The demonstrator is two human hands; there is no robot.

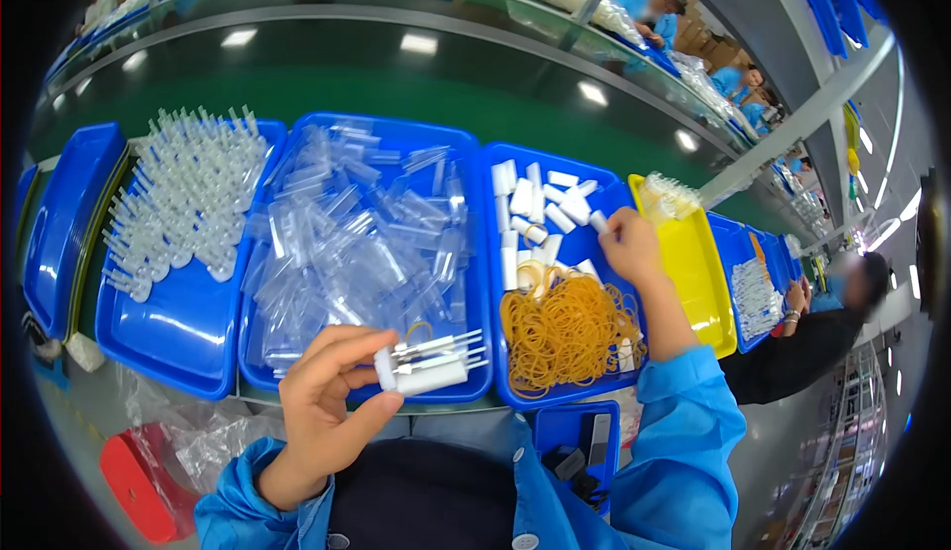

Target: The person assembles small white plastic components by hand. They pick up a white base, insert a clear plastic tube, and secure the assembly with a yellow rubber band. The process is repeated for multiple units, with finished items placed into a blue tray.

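My left hand (322,401) pinches a small assembly by its white round base. Several thin metal-tipped prongs and a white cylinder (432,379) point right from the base. A thin tan rubber band shows behind the prongs. Over the far right part of a blue tray (489,253), my right hand (634,245) is closed on a short white tube (598,221) at its fingertips. Loose white tubes (558,217) lie in that tray's far half. Tan rubber bands (563,337) are heaped in its near half.
Left of it, a blue tray holds clear plastic sleeves (347,243). Farther left, white pronged pieces (188,193) stand in another. A yellow tray (708,292) sits right. A green conveyor (367,74) runs behind. A person in black (802,352) works at right.
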